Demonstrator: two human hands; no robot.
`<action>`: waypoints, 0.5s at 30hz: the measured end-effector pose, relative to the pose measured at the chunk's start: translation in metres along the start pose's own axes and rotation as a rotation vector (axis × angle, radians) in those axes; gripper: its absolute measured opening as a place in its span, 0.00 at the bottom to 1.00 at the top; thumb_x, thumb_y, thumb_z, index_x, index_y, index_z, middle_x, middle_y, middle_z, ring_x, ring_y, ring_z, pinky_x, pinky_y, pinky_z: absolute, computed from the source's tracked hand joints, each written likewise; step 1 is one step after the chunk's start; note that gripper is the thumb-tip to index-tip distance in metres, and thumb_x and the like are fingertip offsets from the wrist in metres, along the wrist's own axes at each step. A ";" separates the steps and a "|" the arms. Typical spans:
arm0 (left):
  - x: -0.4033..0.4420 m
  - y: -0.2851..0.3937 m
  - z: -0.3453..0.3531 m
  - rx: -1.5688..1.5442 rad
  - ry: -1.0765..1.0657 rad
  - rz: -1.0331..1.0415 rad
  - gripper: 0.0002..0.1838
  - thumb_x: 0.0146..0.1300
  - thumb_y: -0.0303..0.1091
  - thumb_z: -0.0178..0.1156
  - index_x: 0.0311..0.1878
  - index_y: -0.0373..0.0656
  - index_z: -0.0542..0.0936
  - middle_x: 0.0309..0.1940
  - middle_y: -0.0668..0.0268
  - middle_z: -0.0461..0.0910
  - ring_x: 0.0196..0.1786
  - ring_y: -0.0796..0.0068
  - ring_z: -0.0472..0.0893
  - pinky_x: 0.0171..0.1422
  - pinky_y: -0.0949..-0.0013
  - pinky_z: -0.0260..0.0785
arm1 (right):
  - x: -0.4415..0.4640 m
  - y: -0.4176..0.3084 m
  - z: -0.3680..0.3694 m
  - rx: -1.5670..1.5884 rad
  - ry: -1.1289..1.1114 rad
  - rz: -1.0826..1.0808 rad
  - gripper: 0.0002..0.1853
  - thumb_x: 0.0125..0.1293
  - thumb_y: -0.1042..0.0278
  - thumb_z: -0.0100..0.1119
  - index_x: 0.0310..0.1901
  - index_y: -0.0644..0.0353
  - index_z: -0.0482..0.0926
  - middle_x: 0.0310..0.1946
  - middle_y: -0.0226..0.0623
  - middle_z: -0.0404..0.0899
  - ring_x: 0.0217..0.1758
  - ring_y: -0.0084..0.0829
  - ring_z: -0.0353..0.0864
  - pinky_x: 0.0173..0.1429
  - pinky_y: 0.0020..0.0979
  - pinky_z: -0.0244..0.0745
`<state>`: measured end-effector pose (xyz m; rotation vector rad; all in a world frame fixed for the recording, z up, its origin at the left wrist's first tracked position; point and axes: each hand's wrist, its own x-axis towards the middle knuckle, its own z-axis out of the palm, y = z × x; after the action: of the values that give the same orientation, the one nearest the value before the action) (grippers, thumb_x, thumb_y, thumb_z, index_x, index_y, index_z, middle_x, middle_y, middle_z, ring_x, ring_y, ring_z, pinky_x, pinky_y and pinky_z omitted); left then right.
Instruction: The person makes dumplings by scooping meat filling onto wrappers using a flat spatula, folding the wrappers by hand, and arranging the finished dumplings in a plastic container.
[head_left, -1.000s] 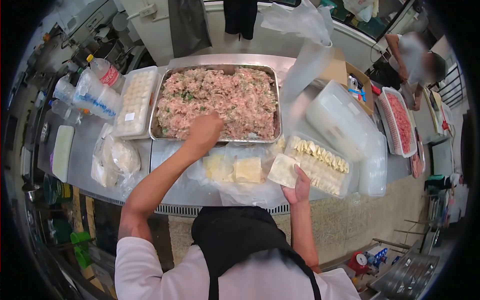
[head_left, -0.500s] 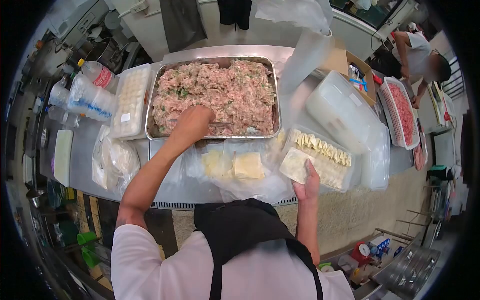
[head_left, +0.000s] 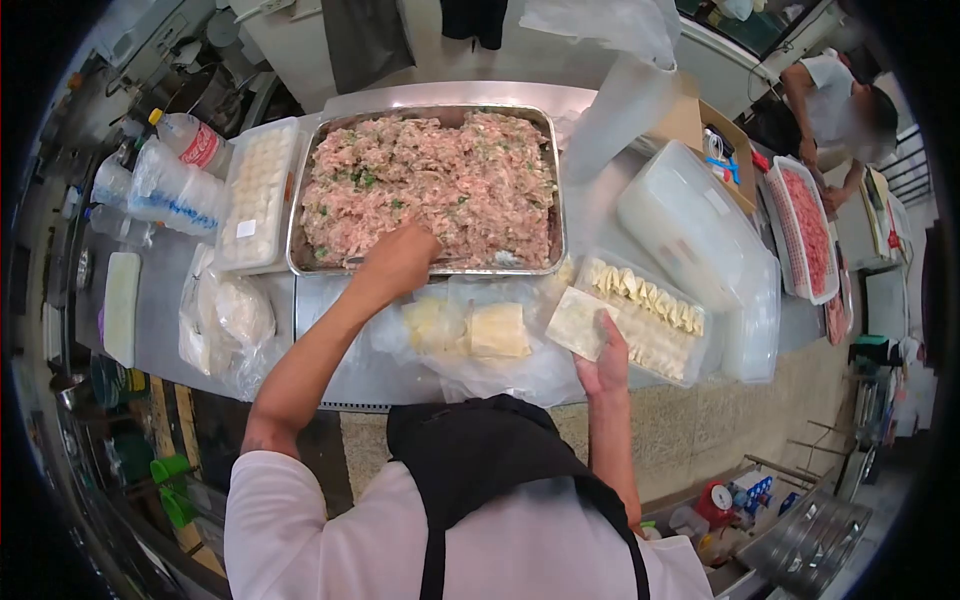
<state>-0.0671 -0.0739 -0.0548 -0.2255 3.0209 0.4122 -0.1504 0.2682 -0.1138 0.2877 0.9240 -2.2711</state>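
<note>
My left hand [head_left: 402, 258] is closed around a thin metal spatula [head_left: 448, 261] at the near edge of a big metal tray [head_left: 562, 215] of minced meat filling [head_left: 425, 175] flecked with green. The spatula's tip is hard to make out against the meat. On my right hand [head_left: 604, 364] lies a square dough wrapper [head_left: 577, 323], held flat between thumb and fingers. Close beside it sits a clear plastic container [head_left: 692, 372] with folded dumplings [head_left: 650, 297] in rows. Between my hands, stacked wrappers [head_left: 498, 331] rest on plastic film [head_left: 470, 375].
Left of the tray are a lidded box of round pale pieces [head_left: 258, 200], bottles [head_left: 190, 143] and a plastic bag [head_left: 235, 315]. Clear containers [head_left: 690, 215] and a cardboard box [head_left: 735, 150] stand right. Farther right, a co-worker [head_left: 825, 110] is near a basket of meat [head_left: 805, 225].
My left hand has shifted slightly right and toward me with the spatula. My right hand has brought the wrapper a little left, away from the dumpling container.
</note>
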 end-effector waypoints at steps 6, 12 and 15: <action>-0.006 -0.021 -0.028 -0.502 0.024 -0.020 0.13 0.45 0.22 0.62 0.37 0.36 0.85 0.31 0.52 0.84 0.36 0.53 0.84 0.42 0.57 0.74 | -0.002 0.006 0.021 0.034 0.085 -0.004 0.27 0.78 0.59 0.48 0.71 0.68 0.66 0.69 0.48 0.71 0.72 0.44 0.70 0.78 0.47 0.62; -0.029 0.010 -0.034 -0.912 -0.132 -0.209 0.09 0.58 0.20 0.63 0.42 0.35 0.86 0.30 0.67 0.83 0.35 0.78 0.82 0.30 0.72 0.71 | 0.019 0.030 0.064 0.202 -0.079 0.111 0.27 0.79 0.56 0.42 0.70 0.69 0.66 0.67 0.50 0.72 0.72 0.50 0.69 0.78 0.52 0.61; -0.037 0.036 0.017 -1.090 0.151 0.014 0.10 0.56 0.19 0.65 0.42 0.37 0.87 0.29 0.65 0.81 0.32 0.73 0.82 0.31 0.69 0.71 | 0.026 0.034 0.095 0.292 0.038 0.190 0.26 0.81 0.56 0.37 0.68 0.70 0.67 0.66 0.52 0.73 0.70 0.52 0.72 0.76 0.53 0.64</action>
<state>-0.0350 -0.0303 -0.0580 -0.2895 2.5576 2.0487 -0.1441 0.1724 -0.0744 0.5248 0.5543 -2.2245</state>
